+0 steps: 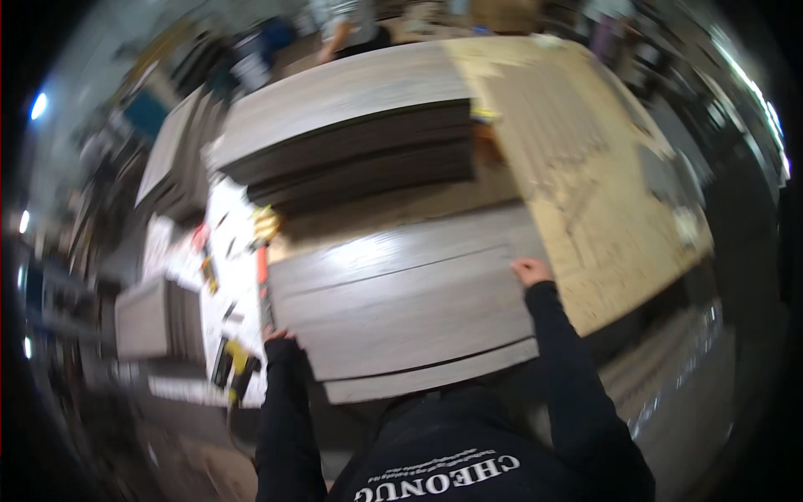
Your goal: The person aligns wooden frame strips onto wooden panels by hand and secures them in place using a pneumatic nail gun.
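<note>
In front of me lies a grey wood-grain panel [410, 301], with a thin dark line across its far part. A narrow grey strip [435, 371] runs along its near side, a dark gap between them. My left hand [278, 334] is closed at the panel's near left edge, its fingers partly hidden. Beside that hand lies a long red-and-dark tool [264, 284], blurred, kind unclear. My right hand [531, 270] grips the panel's right edge, fingers curled and blurred.
Beyond the panel stands a stack of grey boards [360, 155]. Smaller stacks [159, 322] sit at left, near a yellow-and-black power tool [237, 366] and a yellow tape roll [266, 224]. A plywood tabletop [585, 226] extends right. Another person [347, 29] is at the far side.
</note>
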`<state>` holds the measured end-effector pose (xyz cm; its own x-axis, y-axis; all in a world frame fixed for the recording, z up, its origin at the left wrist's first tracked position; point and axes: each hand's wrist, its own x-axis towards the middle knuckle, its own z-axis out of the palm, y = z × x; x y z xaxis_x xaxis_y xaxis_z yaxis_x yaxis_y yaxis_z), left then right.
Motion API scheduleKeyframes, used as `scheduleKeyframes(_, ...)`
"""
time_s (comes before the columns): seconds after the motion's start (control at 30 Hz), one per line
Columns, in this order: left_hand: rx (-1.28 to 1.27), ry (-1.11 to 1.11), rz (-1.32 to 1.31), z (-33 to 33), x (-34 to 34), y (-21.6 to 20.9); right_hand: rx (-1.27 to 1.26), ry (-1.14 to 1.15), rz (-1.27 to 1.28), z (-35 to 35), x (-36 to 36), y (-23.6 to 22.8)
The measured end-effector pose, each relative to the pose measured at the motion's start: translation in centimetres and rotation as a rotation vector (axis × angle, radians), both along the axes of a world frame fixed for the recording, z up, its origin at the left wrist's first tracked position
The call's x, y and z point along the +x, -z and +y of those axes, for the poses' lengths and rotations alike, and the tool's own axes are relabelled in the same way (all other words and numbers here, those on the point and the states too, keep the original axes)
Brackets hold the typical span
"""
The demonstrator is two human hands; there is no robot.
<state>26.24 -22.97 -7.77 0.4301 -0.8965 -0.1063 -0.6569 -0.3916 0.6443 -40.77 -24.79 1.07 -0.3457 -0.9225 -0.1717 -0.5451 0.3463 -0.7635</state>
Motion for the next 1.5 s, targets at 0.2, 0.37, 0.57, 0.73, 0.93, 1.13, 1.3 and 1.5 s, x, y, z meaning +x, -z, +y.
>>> scheduleKeyframes(0.2,0.147,-0.142,0.115,7.1,-8.5,-9.8,-0.019,0.115,-0.029,5.7,-1.0,-3.6)
scheduleKeyframes(0.37,0.008,-0.18,0.16,7.5,-9.1,-9.9,-0.168,-0.042,0.222,3.7,0.6,-3.8)
scheduleKeyframes(0.57,-0.073,-0.188,0.111,4.1,-10.4,-7.7,-0.312,-0.41,0.569,-6.2,13.8,-6.2)
scheduleKeyframes(0.73,-0.147,-0.358,0.371,4.0,-10.6,-6.2,-0.16,-0.6,0.26,-10.4,27.3,-4.6)
scheduleKeyframes(0.93,-0.188,-0.421,0.523,4.4,-11.3,-6.4,0.045,-0.685,0.124,-12.0,39.7,-5.8)
scheduleKeyframes(1.13,-0.144,-0.459,0.592,4.8,-12.3,-8.7,0.07,-0.701,0.105,-12.1,42.8,-6.1)
scheduleKeyframes(1.3,-0.429,-0.322,0.163,9.1,-13.6,-11.4,0.091,-0.702,0.066,-12.8,42.0,-6.3)
scheduleKeyframes(1.5,-0.25,-0.778,0.766,14.0,-16.7,-12.4,-0.102,-0.693,0.118,-12.2,41.8,-5.9)
